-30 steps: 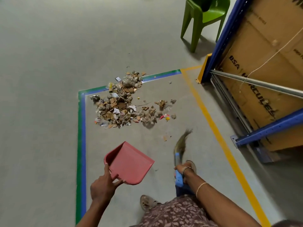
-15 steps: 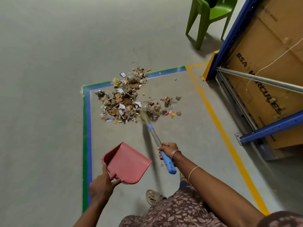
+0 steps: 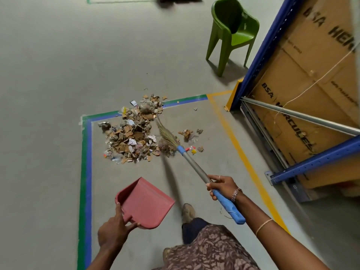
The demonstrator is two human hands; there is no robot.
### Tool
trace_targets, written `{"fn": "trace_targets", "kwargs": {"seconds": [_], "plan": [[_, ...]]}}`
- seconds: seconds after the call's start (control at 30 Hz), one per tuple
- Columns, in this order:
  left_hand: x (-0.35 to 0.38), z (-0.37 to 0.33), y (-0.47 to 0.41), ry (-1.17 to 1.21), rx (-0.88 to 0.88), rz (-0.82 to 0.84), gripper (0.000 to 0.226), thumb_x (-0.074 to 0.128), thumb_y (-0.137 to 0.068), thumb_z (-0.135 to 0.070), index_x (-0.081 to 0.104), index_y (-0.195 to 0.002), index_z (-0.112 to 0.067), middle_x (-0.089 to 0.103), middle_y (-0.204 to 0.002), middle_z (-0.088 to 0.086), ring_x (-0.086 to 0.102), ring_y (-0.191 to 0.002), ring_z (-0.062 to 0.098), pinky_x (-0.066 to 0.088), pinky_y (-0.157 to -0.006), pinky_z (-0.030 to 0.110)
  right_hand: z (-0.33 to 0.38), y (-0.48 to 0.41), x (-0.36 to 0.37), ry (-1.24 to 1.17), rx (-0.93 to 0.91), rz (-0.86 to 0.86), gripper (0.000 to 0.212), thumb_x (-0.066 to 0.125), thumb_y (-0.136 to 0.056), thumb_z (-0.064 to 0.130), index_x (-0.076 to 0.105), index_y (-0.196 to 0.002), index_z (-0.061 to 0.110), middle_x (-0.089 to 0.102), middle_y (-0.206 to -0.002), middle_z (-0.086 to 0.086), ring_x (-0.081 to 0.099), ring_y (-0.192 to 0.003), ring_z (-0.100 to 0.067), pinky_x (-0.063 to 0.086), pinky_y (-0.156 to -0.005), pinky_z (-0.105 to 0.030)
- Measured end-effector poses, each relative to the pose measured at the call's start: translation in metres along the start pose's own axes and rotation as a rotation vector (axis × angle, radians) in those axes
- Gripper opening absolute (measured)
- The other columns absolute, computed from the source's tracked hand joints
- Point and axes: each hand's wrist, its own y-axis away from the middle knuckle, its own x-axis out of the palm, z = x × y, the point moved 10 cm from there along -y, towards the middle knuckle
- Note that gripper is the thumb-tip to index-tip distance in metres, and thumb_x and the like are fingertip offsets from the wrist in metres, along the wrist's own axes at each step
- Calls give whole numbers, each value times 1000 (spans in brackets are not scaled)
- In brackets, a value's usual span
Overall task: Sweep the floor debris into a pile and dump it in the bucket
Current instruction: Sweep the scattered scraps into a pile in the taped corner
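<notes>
My right hand (image 3: 222, 185) curls round the broom (image 3: 194, 166) handle, its bristles against the debris pile's (image 3: 132, 137) right edge, while my left hand (image 3: 113, 230) pinches the red dustpan (image 3: 146, 203) nearer me than that pile.

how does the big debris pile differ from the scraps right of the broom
The big pile is dense and heaped; the scraps are few and spread thin. The pile lies left of the broom bristles and partly over the green and blue tape; the scraps lie on the other side, inside the tape. Both are mostly brown card bits on the grey floor.
</notes>
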Motion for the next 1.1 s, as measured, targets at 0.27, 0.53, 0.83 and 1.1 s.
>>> {"fn": "trace_targets", "kwargs": {"seconds": [0.27, 0.53, 0.83, 1.1], "plan": [[2, -34, -62, -39, 36, 70, 125, 47, -61, -96, 13, -159, -25, 75, -93, -1, 71, -77, 23, 47, -54, 29, 1, -55, -47, 14, 101, -223, 55, 68, -82, -12, 54, -134, -2, 60, -59, -17, 52, -40, -24, 46, -41, -28], [-33, -59, -108, -101, 48, 31, 124, 53, -62, -94, 13, -158, -28, 74, -89, -6, 71, -80, 18, 42, -53, 29, -21, -120, -50, 100, 265, -310, 43, 69, -81, -9, 63, -123, -3, 63, -67, -15, 56, -45, -26, 51, -47, -29], [-64, -69, -148, -162, 108, 41, 126, 54, -64, -92, 8, -160, -24, 74, -98, -5, 71, -88, 16, 41, -57, 28, -20, -133, 46, 275, 242, -44, 47, 65, -79, -7, 64, -122, 13, 66, -62, -14, 57, -46, -25, 50, -47, -30], [-75, -36, -188, -252, 181, 95, 126, 56, -67, -88, 2, -160, -24, 73, -108, -3, 70, -95, 18, 45, -64, 31, 24, -120, 123, 571, -25, 128, 61, 78, -72, 9, 65, -130, 22, 73, -87, -8, 71, -69, -20, 59, -64, -35]]}}
